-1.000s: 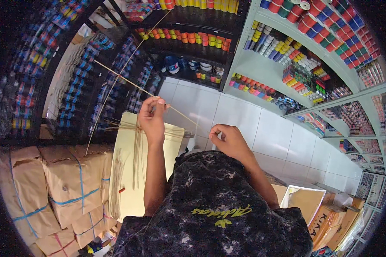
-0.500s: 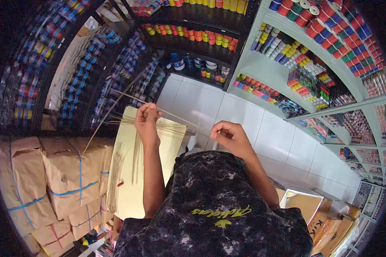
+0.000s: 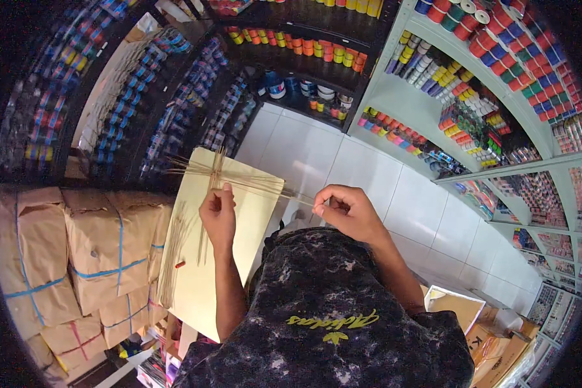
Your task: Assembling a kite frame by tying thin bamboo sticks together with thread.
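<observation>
My left hand [image 3: 218, 214] pinches a bunch of thin pale sticks [image 3: 211, 174] that cross each other in front of me. My right hand [image 3: 343, 211] is closed on the ends of the sticks that run to the right. Under the sticks lies a pale yellow sheet [image 3: 204, 278] with more loose sticks [image 3: 174, 249] on its left side and a small red bit [image 3: 180, 264]. My dark patterned shirt fills the lower middle of the view.
Brown paper parcels tied with blue string [image 3: 77, 252] are stacked at the left. Shelves of coloured thread spools [image 3: 472, 71] line the right and far walls. White floor tiles [image 3: 317, 155] lie ahead. Open cardboard boxes [image 3: 459, 307] stand at the lower right.
Both hands have come lower and nearer to me with the sticks. The long stick that stood up to the far left now lies level across the others, over the yellow sheet.
</observation>
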A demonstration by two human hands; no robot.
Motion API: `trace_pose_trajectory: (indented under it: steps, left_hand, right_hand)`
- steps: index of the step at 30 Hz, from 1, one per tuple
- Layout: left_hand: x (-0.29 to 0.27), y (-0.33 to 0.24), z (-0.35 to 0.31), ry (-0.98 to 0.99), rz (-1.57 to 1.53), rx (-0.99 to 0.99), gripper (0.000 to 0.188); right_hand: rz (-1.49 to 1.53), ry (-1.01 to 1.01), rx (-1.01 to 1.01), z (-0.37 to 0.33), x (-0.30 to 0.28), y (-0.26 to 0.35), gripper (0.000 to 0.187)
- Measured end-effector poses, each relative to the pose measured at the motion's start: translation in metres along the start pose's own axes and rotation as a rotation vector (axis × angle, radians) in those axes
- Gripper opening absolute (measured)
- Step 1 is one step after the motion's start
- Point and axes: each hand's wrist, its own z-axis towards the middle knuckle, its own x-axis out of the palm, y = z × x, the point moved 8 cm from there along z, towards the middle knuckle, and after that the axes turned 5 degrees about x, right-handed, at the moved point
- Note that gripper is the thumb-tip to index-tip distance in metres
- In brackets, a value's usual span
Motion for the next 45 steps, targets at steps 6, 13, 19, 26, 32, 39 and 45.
trace_pose_trajectory:
  steps: [6,13,19,26,32,39,45]
  left_hand:
    - [0.061,-0.111,-0.023,0.482,0.02,0.481,0.008]
    - [0.111,-0.094,-0.056,1.093,-0.082,0.125,0.005]
    - [0.117,-0.089,-0.055,1.021,-0.104,0.231,0.011]
    - [0.125,-0.109,-0.071,1.304,-0.236,-0.062,0.017]
    - [0.124,-0.09,-0.071,1.313,-0.154,-0.075,0.012]
    - [0.12,-0.094,-0.064,1.147,-0.177,0.071,0.007]
    - [0.112,-0.101,-0.063,1.046,-0.085,0.088,0.007]
  right_hand:
    - [-0.107,0.075,-0.007,-0.004,0.012,0.015,0.005]
    - [-0.144,0.062,-0.066,-0.007,0.007,0.025,0.005]
    - [-0.206,0.012,-0.098,-0.014,0.001,0.033,0.008]
    - [-0.214,-0.018,-0.114,-0.02,0.0,0.041,0.009]
    - [-0.203,-0.044,-0.152,-0.024,-0.001,0.049,0.009]
    - [-0.189,-0.083,-0.138,-0.025,0.0,0.045,0.007]
    - [-0.27,-0.108,-0.14,-0.029,-0.004,0.051,0.011]
